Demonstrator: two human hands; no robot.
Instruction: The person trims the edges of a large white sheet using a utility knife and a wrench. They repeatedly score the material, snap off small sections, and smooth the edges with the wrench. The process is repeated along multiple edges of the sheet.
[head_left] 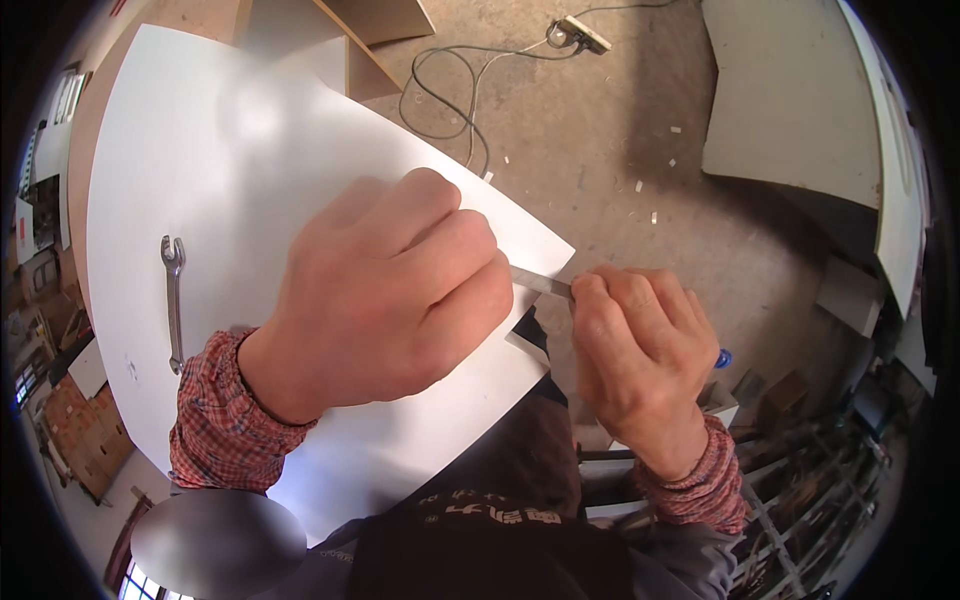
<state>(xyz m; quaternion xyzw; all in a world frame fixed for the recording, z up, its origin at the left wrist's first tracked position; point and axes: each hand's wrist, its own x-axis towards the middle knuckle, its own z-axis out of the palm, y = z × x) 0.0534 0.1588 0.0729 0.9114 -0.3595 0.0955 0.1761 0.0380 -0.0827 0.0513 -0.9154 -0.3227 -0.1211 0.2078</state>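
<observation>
A narrow flat grey metal strip [541,283] spans the gap between my hands. My left hand [385,295] is closed in a fist around its left end, above the white board. My right hand [640,345] grips the other end, just past the board's right corner. A small blue piece [723,358] shows beside my right wrist, roughly in line with the strip; I cannot tell whether it belongs to it. Below my hands lies the large white board [240,230]. A wrench [174,305] rests on it, left of my left hand.
Beyond the board, a power strip [585,35] and a looped cable [470,90] lie on the floor with small white scraps. A pale panel [790,100] stands at the far right. Metal bars and clutter [800,500] fill the lower right.
</observation>
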